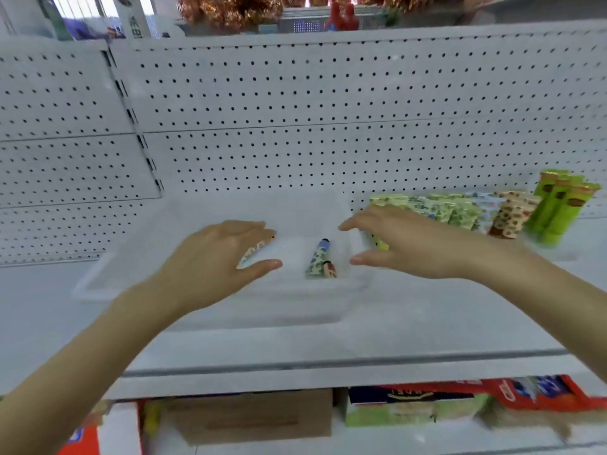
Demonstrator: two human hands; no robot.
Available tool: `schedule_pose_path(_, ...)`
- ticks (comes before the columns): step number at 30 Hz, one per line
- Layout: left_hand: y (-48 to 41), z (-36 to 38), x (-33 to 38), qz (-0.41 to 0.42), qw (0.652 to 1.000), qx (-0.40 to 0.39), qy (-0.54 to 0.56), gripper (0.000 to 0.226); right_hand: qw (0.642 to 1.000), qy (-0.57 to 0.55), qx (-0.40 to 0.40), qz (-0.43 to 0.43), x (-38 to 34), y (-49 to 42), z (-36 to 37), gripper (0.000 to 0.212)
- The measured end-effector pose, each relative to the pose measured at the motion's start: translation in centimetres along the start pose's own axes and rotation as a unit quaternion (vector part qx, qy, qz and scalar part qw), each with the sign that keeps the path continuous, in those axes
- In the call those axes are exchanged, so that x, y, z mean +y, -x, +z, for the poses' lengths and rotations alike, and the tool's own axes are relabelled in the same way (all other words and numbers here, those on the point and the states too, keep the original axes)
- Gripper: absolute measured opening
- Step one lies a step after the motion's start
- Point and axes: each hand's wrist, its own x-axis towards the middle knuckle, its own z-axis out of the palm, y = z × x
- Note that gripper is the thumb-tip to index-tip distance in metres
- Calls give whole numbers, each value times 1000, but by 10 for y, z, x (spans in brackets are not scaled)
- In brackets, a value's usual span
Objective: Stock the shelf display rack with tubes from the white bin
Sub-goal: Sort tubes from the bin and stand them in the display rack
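A white bin (pixel 98 277) sits on the shelf (pixel 295 356) in front of the pegboard. Inside it lies a blue-green patterned tube (pixel 319 261) with a black cap. My left hand (pixel 216 257) reaches into the bin from the left and holds an orange-and-white patterned tube (pixel 254 252) between fingers and thumb. My right hand (pixel 400 244) hovers over the bin's right rim with fingers spread; a yellow tube (pixel 381 245) shows just under its palm. Stocked tubes stand in rows at the right: green floral ones (pixel 443 208), brown-spotted ones (pixel 510 213) and bright green ones (pixel 558 205).
The white pegboard back panel (pixel 328 110) rises behind the shelf. Boxes, including a brown carton (pixel 256 418), fill the shelf below. Tinsel and other goods (pixel 230 8) sit on the top shelf. Left of the bin there is bare shelf surface.
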Motion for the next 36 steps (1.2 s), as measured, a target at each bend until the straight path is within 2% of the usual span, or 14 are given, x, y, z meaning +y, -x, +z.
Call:
schedule_pose_path(8, 15, 25, -149, -38, 999, -20, 17, 88, 985, -94, -92, 112, -49, -113, 39, 59)
schedule_pose_path(11, 16, 37, -193, -46, 998, -44, 14, 84, 967, -127, -132, 176, -59, -151, 61, 77)
schedule_pose_path(14, 14, 50, -212, -79, 989, -48, 114, 79, 946, -124, -179, 239, -58, -166, 97, 96)
schedule_pose_path(16, 13, 54, -212, -95, 980, -49, 167, 75, 941, -123, -210, 234, -58, -169, 114, 101)
schedule_pose_path(20, 11, 58, -213, -63, 986, -52, 146, 89, 929, -195, -239, 203, -71, -183, 104, 93)
schedule_pose_path(22, 11, 60, -215, -67, 985, -51, 151, 91, 912, -245, -262, 201, -83, -196, 106, 93)
schedule_pose_path(25, 12, 59, -213, -80, 985, -41, 150, 91, 850, -386, -263, 242, -104, -213, 118, 94)
schedule_pose_path(29, 12, 55, -210, -90, 981, -20, 172, 81, 769, -501, -269, 291, -118, -219, 132, 97)
schedule_pose_path(31, 11, 53, -209, -102, 975, -24, 198, 78, 705, -576, -260, 323, -118, -223, 137, 95)
schedule_pose_path(34, 11, 53, -210, -98, 976, -16, 193, 83, 581, -689, -221, 373, -118, -233, 144, 68)
schedule_pose_path(36, 11, 55, -212, -100, 976, -17, 192, 86, 519, -729, -219, 389, -125, -239, 146, 57)
